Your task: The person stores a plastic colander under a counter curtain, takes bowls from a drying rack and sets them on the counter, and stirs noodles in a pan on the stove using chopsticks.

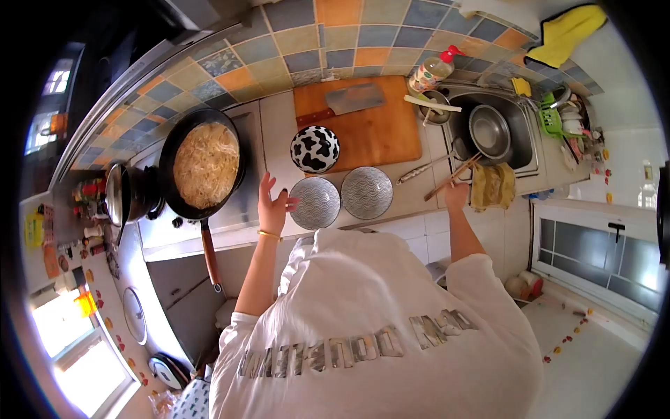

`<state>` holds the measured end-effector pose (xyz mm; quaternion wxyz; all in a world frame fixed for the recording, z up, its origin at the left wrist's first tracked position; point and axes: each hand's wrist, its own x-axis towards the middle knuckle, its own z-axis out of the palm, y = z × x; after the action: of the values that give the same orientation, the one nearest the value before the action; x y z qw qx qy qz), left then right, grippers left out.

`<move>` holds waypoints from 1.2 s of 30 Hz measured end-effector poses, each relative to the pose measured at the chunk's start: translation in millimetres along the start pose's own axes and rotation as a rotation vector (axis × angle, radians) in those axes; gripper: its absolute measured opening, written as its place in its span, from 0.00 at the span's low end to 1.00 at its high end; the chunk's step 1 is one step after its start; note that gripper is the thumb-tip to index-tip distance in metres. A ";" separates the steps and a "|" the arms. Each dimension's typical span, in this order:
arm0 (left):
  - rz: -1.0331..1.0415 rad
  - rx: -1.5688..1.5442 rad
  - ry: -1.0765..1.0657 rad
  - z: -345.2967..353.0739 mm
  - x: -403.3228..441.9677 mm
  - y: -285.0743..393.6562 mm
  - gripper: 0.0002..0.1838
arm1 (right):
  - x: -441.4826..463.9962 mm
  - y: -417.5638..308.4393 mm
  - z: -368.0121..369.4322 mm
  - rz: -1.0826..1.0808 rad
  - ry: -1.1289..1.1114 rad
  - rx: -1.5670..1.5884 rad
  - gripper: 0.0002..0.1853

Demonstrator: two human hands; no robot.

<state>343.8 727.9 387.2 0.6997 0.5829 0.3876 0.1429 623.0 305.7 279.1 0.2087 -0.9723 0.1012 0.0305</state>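
My left hand is raised with its fingers spread, beside the left patterned bowl at the counter's front edge. Nothing is in it. A second patterned bowl stands to the right of the first. My right hand is closed on a pair of wooden chopsticks, which slant up toward the sink. Left of the hands, a black frying pan on the stove is filled with noodles. A long-handled spoon or ladle lies beside the chopsticks.
A wooden cutting board carries a cleaver and a cow-print bowl. At right, the sink holds a metal bowl, with a yellow cloth over its front edge. The pan's handle juts past the counter edge.
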 end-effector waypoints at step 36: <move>0.027 -0.244 0.166 -127.3 -139.2 18.9 0.25 | -160.4 -257.6 -128.0 -0.582 -0.757 1.315 0.21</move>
<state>166.6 732.2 454.5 0.7289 0.4849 0.4159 0.2462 522.3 512.4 514.9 0.7569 -0.5620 -0.2358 0.2359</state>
